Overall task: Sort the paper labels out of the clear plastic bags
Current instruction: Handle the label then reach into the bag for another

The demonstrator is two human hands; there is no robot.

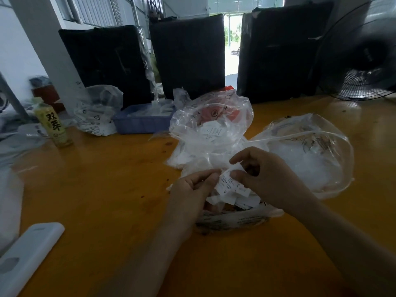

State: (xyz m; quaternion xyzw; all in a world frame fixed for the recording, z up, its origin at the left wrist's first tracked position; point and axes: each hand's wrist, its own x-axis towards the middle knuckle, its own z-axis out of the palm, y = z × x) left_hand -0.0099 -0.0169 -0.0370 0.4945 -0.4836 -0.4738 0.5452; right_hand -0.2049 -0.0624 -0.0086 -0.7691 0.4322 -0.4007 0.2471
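L hand (192,187) & R hand (263,176) pinch label (230,184) (over bag (235,219))

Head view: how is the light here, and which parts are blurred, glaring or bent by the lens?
Head view: bright daylight from the doorway is overexposed and leaves the black panels nearly featureless; the fan at the right edge is blurred and stretched by the wide lens; the clear bags show pale glare; the hands, left and right, and the labels are fairly sharp.

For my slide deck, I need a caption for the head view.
Both hands pinch paper labels above an open clear bag.
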